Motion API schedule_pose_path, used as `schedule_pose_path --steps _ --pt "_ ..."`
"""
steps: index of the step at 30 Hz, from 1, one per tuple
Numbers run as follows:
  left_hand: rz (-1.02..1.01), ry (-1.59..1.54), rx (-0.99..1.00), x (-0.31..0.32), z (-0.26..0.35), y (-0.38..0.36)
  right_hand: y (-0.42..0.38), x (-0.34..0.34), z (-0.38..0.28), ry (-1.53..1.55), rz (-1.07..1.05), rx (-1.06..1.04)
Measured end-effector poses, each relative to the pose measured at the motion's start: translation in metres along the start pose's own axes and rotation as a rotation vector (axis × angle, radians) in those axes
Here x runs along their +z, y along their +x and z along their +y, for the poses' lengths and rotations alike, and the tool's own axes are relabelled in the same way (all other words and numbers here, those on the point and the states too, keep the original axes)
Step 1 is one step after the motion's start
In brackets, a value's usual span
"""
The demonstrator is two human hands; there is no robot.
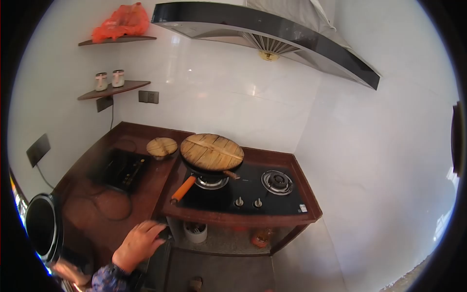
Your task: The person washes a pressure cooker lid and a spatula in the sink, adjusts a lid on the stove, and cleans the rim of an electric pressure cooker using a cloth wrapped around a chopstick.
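Overhead, a dark curved hood (272, 36) juts out from white tiled walls above a corner kitchen. Below it runs a dark reddish-brown table (146, 187) that bends around the corner, with a black glass stove (243, 192) set into its right part. A wok (209, 168) sits on the stove's left burner, covered by a round wooden lid (212, 151), and its orange handle (183, 189) points toward the front edge of the table. The right burner (277, 181) is bare, and 2 knobs (248, 202) stand near the stove's front edge. A smaller wooden lid (162, 146) rests just left of the wok near the back edge. A flat black cooker (121, 170) lies on the left part of the table, its cord looping toward the front. On the wall, 2 corner shelves hang: the lower shelf (114, 90) carries 2 jars (109, 80), the upper one an orange bag (121, 22). A dark round pot (43, 226) stands at the far left edge.

The right hand (138, 245) hovers at the table's front edge, below the orange handle, fingers loosely spread and gripping nothing. The left hand (70, 272) shows only partly at the bottom left by the pot; I cannot tell whether it grips anything. Under the stove, a shelf holds a white cup (195, 232) and a bottle (261, 237).
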State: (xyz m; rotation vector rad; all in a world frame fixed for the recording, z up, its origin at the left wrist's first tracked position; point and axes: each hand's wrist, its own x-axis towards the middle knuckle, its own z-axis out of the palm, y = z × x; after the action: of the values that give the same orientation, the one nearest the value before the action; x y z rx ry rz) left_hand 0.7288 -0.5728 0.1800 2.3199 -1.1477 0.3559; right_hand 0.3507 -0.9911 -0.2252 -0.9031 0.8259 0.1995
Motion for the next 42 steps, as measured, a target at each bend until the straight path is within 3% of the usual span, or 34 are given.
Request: schedule_pose_path --steps 2,3,5,6,8,10,12,15,16,18,21,24,25,27,29,33,39,41,42 --pt "-0.012 -0.050 -0.233 -0.009 0.018 -0.084 -0.070 0.073 -0.049 -1.448 0.120 -0.447" --pt "0.005 -0.039 -0.323 -0.012 0.025 -0.123 -0.080 0.079 -0.049 -1.454 0.106 -0.446" --pt "0.023 0.014 -0.512 -0.023 0.039 -0.191 -0.098 0.083 -0.045 -0.915 0.033 -0.077" --pt "0.065 0.094 -0.493 -0.021 0.032 -0.223 -0.103 0.081 -0.039 -0.762 -0.080 -0.093" --pt "0.136 0.198 -0.508 -0.022 0.045 -0.275 -0.101 0.087 -0.031 -0.885 -0.065 -0.101" --pt "0.211 0.185 -0.725 -0.027 0.066 -0.306 -0.106 0.110 -0.039 -0.971 -0.178 -0.015" --pt "0.189 0.203 -0.833 -0.040 0.084 -0.322 -0.091 0.127 -0.040 -0.912 -0.155 0.000" --pt "0.208 0.263 -0.931 -0.043 0.101 -0.339 -0.076 0.161 -0.054 -1.218 -0.268 0.007" --pt "0.290 0.190 -0.928 -0.044 0.106 -0.352 -0.073 0.174 -0.058 -1.222 -0.281 0.021" --pt "0.259 0.205 -1.021 -0.055 0.120 -0.367 -0.041 0.189 -0.049 -1.200 -0.338 -0.026" --pt "0.320 0.343 -1.098 -0.058 0.132 -0.411 -0.023 0.237 -0.054 -1.141 -0.439 0.080" --pt "0.478 0.507 -0.924 -0.076 0.138 -0.473 -0.040 0.317 -0.042 -1.272 -0.535 -0.132" --pt "0.420 0.401 -1.128 -0.076 0.133 -0.501 -0.051 0.344 -0.038 -1.262 -0.551 -0.167" --pt "0.381 0.354 -1.151 -0.110 0.138 -0.512 -0.073 0.399 -0.032 -1.343 -0.588 -0.225" --pt "0.470 0.224 -1.151 -0.143 0.132 -0.501 -0.085 0.438 -0.025 -1.348 -0.606 -0.304" --pt "0.439 0.338 -1.036 -0.167 0.112 -0.517 -0.104 0.478 -0.015 -1.297 -0.678 -0.464" --pt "0.467 0.277 -0.885 -0.184 0.083 -0.522 -0.136 0.541 -0.012 -1.153 -0.662 -0.518" --pt "0.571 -0.384 -1.077 -0.192 0.076 -0.494 -0.144 0.575 -0.026 -1.085 -0.708 -0.590" --pt "0.638 -0.605 -1.075 -0.186 0.062 -0.488 -0.143 0.594 -0.036 -1.041 -0.731 -0.620"
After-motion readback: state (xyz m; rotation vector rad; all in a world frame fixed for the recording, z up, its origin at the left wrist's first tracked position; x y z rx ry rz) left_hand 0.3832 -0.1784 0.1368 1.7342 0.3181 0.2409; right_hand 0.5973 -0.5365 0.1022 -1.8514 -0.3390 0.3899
